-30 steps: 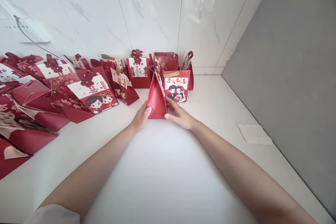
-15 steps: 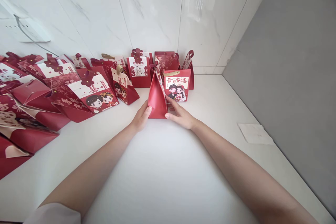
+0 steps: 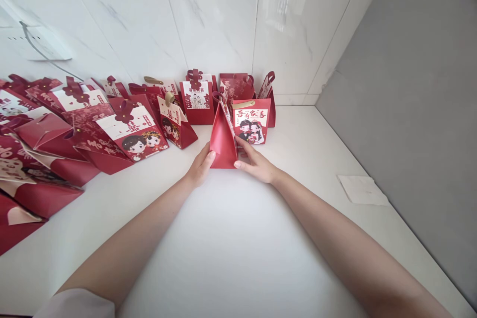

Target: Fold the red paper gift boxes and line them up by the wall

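A red paper gift box (image 3: 222,141), triangular from this side, stands upright on the white counter (image 3: 231,238). My left hand (image 3: 200,165) presses against its lower left side. My right hand (image 3: 255,163) rests on its lower right side, fingers flat against the paper. Both hands hold the box between them. Just behind it stands another red gift box with a cartoon couple (image 3: 251,120) on the front.
Several more red gift boxes (image 3: 122,131) crowd the counter's left and back along the white marble wall (image 3: 208,15). A grey wall (image 3: 410,99) closes the right side. A small white paper sheet (image 3: 361,190) lies near it.
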`<move>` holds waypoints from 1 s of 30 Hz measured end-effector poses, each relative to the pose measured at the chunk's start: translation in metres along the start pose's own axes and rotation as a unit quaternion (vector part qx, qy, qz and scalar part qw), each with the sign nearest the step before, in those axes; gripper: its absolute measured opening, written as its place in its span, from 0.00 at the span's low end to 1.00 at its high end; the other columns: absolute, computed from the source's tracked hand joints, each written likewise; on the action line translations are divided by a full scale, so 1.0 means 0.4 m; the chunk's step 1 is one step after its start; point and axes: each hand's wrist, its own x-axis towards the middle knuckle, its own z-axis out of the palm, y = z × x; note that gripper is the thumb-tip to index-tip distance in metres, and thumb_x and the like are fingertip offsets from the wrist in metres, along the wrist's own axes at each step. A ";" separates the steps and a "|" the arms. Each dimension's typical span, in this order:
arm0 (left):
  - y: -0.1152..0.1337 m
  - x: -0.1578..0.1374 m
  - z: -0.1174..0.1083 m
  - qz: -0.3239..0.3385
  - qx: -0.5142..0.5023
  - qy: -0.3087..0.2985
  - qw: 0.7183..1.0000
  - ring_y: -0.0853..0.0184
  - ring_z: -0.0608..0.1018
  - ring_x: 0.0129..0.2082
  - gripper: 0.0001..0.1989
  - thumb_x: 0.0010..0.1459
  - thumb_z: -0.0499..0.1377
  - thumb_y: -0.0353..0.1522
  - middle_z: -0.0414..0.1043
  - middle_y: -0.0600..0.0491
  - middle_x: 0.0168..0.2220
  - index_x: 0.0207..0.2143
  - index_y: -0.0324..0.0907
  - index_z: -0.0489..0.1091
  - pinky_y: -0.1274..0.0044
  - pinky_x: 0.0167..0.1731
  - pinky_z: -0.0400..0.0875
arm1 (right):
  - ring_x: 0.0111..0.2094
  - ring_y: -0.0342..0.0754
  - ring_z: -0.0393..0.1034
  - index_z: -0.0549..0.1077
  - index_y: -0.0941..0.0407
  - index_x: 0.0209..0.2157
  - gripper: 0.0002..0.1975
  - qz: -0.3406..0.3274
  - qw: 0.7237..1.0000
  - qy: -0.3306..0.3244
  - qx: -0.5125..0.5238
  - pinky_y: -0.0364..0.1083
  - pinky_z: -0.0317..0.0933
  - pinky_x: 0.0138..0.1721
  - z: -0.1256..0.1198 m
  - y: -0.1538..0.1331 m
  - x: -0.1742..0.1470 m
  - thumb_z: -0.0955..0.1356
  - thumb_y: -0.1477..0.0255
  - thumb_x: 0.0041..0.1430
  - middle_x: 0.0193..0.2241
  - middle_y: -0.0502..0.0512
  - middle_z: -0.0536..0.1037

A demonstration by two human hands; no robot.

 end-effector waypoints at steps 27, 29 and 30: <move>-0.011 0.000 0.001 0.002 -0.035 0.016 0.999 0.53 0.72 0.56 0.31 0.62 0.50 0.51 0.68 0.47 0.58 0.60 0.44 0.63 0.66 0.55 0.67 | 0.67 0.60 0.50 0.45 0.49 0.69 0.45 -0.004 1.000 0.002 0.000 0.61 0.53 0.64 0.001 0.000 0.001 0.68 0.50 0.58 0.68 0.58 0.52; -0.008 -0.001 0.000 0.005 -0.033 0.016 0.999 0.53 0.72 0.56 0.30 0.63 0.49 0.51 0.68 0.47 0.58 0.61 0.45 0.63 0.65 0.55 0.66 | 0.67 0.60 0.50 0.45 0.49 0.69 0.45 -0.004 1.000 0.002 -0.001 0.61 0.53 0.64 0.001 0.002 0.001 0.68 0.50 0.58 0.68 0.58 0.52; -0.008 -0.001 0.000 0.006 -0.033 0.014 0.999 0.53 0.72 0.56 0.30 0.63 0.49 0.50 0.68 0.47 0.58 0.61 0.45 0.63 0.65 0.55 0.66 | 0.67 0.60 0.50 0.45 0.49 0.69 0.45 -0.004 1.000 0.002 -0.001 0.61 0.53 0.64 0.001 0.003 0.000 0.68 0.50 0.58 0.68 0.59 0.51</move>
